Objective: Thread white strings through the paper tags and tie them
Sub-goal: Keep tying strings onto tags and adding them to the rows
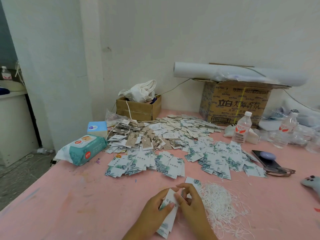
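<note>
Gripped in both hands at the near edge of the pink table [69, 196]: stack of tags [168, 217], with loose white strings [223, 201] piled just to the right.
Logged beyond the hands: wide heap of paper tags [173, 141] across mid-table, its nearest rows fanned out ahead of the fingers; single tag [191, 181] flat between the hands and the strings. At left: wet-wipes pack [83, 149], tissue box [97, 129] behind it. Along the wall: small cardboard box [138, 109] with white cloth spilling out, large printed carton [237, 104] with a white roll [233, 73] lying on top. At right: two water bottles [242, 129] upright, phone [265, 158], spectacles [280, 171] just beside it. Left hand [155, 208] curled round the stack's left side, thumb across the printed face; right hand [192, 203] bent over the upper end, fingertips pinching there. Could not tell whether a string was in that pinch.
</note>
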A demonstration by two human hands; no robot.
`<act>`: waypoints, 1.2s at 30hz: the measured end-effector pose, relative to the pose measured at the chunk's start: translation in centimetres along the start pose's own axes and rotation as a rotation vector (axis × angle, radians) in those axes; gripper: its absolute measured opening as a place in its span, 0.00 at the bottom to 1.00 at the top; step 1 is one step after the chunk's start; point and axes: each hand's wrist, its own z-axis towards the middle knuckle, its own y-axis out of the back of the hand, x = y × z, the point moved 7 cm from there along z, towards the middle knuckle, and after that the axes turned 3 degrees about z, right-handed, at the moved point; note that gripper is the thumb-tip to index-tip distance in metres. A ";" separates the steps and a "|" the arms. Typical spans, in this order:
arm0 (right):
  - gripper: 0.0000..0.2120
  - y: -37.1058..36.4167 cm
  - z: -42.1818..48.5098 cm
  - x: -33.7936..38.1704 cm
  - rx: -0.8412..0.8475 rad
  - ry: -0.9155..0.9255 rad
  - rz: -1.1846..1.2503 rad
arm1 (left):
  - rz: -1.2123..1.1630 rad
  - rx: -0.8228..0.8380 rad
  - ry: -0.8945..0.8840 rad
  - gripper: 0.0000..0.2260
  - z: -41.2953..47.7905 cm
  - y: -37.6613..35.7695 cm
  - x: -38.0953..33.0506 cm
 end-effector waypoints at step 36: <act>0.08 -0.5 -1.1 1.4 0.165 -0.058 0.002 | -0.165 -0.161 0.115 0.08 0.3 1.2 1.5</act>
